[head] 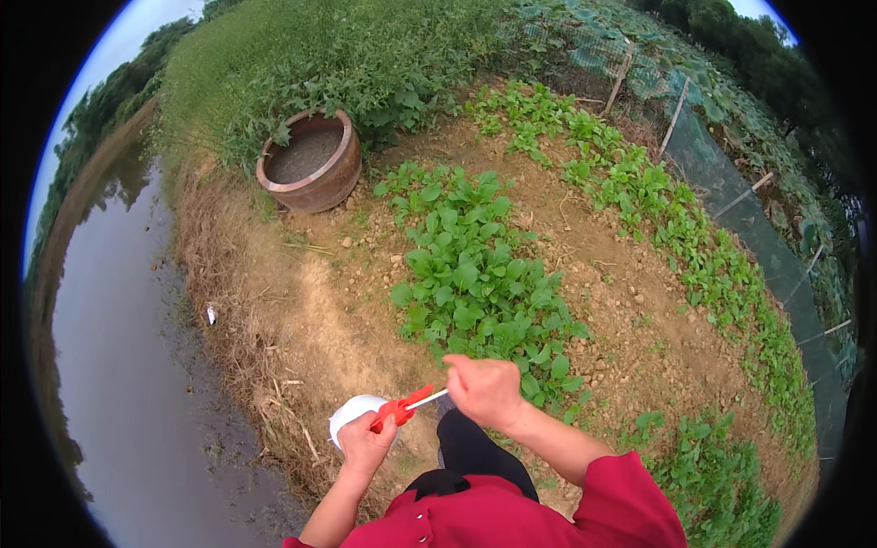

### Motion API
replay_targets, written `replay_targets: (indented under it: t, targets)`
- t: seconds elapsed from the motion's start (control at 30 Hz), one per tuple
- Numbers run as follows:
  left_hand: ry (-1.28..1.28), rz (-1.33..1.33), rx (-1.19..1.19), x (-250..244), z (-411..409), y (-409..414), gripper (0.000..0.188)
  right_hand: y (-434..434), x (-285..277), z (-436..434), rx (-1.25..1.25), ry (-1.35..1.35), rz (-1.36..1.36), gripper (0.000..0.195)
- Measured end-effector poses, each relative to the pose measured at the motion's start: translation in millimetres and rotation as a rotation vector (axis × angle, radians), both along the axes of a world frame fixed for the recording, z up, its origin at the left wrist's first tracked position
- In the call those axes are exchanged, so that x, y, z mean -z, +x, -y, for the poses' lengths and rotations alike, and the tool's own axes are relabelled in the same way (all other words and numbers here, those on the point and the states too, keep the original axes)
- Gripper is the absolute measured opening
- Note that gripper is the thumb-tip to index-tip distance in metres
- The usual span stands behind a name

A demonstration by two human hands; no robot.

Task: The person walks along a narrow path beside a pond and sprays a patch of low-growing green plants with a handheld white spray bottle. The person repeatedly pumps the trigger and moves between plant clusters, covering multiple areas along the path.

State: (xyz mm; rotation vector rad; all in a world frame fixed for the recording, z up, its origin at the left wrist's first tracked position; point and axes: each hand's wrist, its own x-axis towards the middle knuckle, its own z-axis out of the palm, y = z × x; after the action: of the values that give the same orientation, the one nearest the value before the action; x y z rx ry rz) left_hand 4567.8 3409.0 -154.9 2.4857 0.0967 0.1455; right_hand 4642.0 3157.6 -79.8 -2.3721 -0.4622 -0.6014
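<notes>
My left hand (365, 442) grips a red piece (394, 413), thin and folded, either plastic or cloth. A thin white rod (427, 399) runs from the red piece up to my right hand (488, 390), which is closed around its other end. Both hands are held in front of my body. Behind my left hand, lower down, a round white object (353, 414) shows in part; whether it is a bucket or a bag I cannot tell. A bed of leafy green vegetables (473, 267) grows just beyond my right hand.
A large clay pot (315, 195) stands beyond, at the left. Water (151, 329) borders the dry grassy bank (233, 329). Low plants (658, 205) follow a green net fence (747, 219) on the right. More leafy plants (712, 472) grow near my right side.
</notes>
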Motion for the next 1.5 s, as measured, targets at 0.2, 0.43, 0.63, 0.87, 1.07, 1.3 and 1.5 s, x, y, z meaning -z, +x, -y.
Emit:
replay_targets:
  t: [0.2,0.43,0.63,0.87,1.07,1.3,1.5]
  targets:
    - [-0.078,0.09,0.153,-14.2,30.5,107.4,0.032,55.2,48.2,-39.8,0.151,-0.043,-0.137,0.026]
    - [-0.337,-0.179,0.229,16.1,9.0,285.6,0.028,202.0,82.5,-43.8,0.154,0.097,-0.352,0.075]
    - [-1.098,-0.589,0.053,18.9,-53.3,486.0,0.031,238.1,103.9,-8.6,0.416,0.279,-0.618,0.05]
    - [-0.983,-0.473,-0.073,69.6,-105.4,666.3,0.028,290.2,91.2,-41.4,0.389,0.283,-0.734,0.048]
    - [-0.925,-0.527,-0.049,126.6,-144.1,789.3,0.03,333.1,117.4,-81.8,0.623,0.347,-0.733,0.047]
    - [-0.87,-0.527,0.028,150.7,-175.7,918.2,0.029,426.3,127.1,-184.9,0.892,0.589,-0.802,0.041]
    - [-0.806,-0.506,0.084,156.6,-196.7,1013.3,0.026,493.2,96.3,-268.5,0.844,0.436,-0.837,0.038]
